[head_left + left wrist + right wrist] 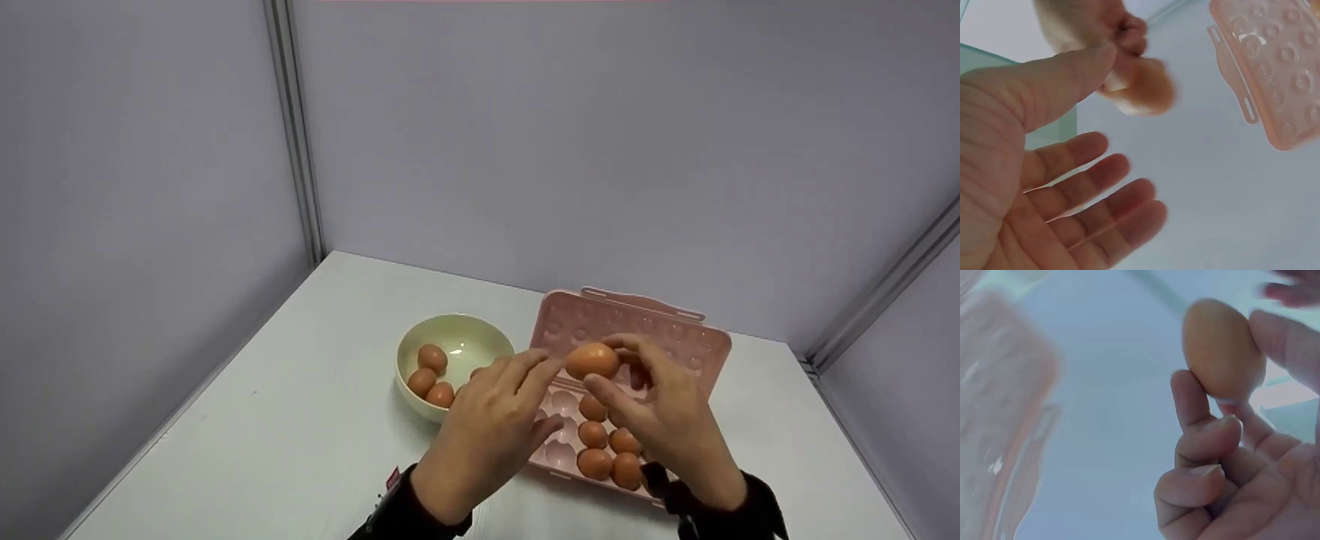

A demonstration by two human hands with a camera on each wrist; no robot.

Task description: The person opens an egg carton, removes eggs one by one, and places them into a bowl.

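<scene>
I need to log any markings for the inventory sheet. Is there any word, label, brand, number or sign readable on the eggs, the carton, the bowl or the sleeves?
No text can be read in any view.
Red tag on the left sleeve: too small to read.
Egg pinched in the right hand: no stamp visible.
Pink egg carton: only moulded dimples, no lettering.
Bowl: plain.

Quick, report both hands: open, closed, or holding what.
Left hand: open, fingers straight, holding nothing, beside the egg.
Right hand: holding that egg, pinched between thumb and fingertips above the pink egg tray.
</scene>
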